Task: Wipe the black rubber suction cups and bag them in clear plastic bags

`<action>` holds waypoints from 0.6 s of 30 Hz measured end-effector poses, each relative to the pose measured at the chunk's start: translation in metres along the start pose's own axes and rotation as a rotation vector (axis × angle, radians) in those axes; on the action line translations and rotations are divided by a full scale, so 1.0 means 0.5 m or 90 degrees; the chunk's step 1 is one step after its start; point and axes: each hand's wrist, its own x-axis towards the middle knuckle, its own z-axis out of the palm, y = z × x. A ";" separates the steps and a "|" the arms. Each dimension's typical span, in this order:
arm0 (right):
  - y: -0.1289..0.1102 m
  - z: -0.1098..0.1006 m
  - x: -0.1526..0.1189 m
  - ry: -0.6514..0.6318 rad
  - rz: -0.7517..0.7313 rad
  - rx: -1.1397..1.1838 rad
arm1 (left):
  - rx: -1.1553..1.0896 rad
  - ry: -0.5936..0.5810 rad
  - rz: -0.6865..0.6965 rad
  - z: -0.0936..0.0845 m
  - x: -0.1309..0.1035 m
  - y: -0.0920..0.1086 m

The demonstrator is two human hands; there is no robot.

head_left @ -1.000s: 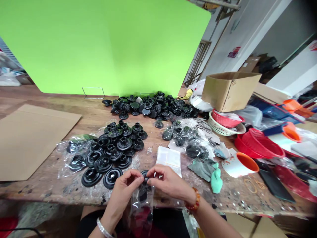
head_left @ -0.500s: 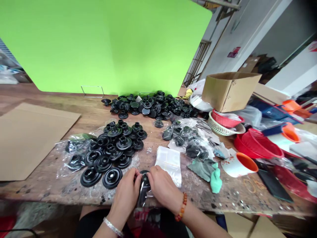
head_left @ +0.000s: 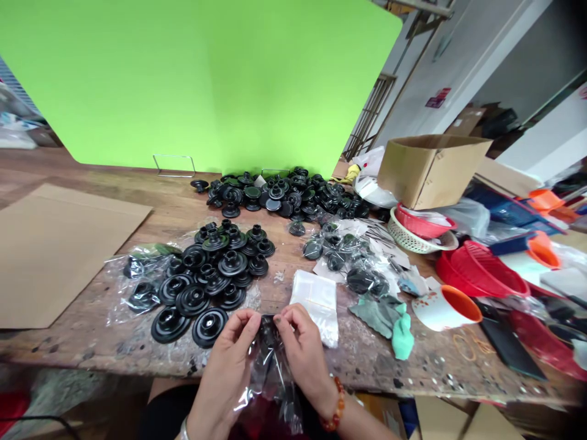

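Note:
At the table's front edge, a clear plastic bag (head_left: 271,391) hangs down from both hands. My left hand (head_left: 224,370) pinches its top edge between thumb and forefinger. On the other side, my right hand (head_left: 303,354) grips the edge the same way, fingers curled. Something dark shows at the top between the hands; whether it lies inside the bag or behind it I cannot tell. Left of the hands is a pile of black round knobs with raised necks (head_left: 210,327). A stack of flat clear bags (head_left: 314,293) lies just beyond my right hand.
More black knobs (head_left: 275,192) are heaped at the back below a green panel (head_left: 206,79). Bagged knobs (head_left: 362,280), a teal cloth (head_left: 402,342), a white-and-orange tube (head_left: 440,308), red baskets (head_left: 486,269) and a carton (head_left: 408,174) crowd the right. Flat cardboard (head_left: 55,256) lies left.
The bag now hangs lower and spreads more between my hands. The black round part seen between my fingers earlier is less distinct. My left hand has turned, showing more of its back and thumb.

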 end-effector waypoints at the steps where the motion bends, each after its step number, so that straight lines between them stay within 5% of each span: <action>1: -0.003 -0.001 0.003 0.003 0.012 0.029 | -0.029 0.002 -0.009 0.003 -0.001 0.002; 9: -0.033 -0.027 0.024 -0.131 0.317 0.445 | -0.078 -0.051 0.042 0.003 -0.013 0.005; 15: -0.053 -0.063 0.034 -0.193 0.214 0.337 | 0.096 -0.166 0.210 -0.024 -0.004 0.016; 18: -0.058 -0.071 0.036 -0.202 0.124 0.275 | 0.061 -0.159 0.190 -0.022 -0.005 0.029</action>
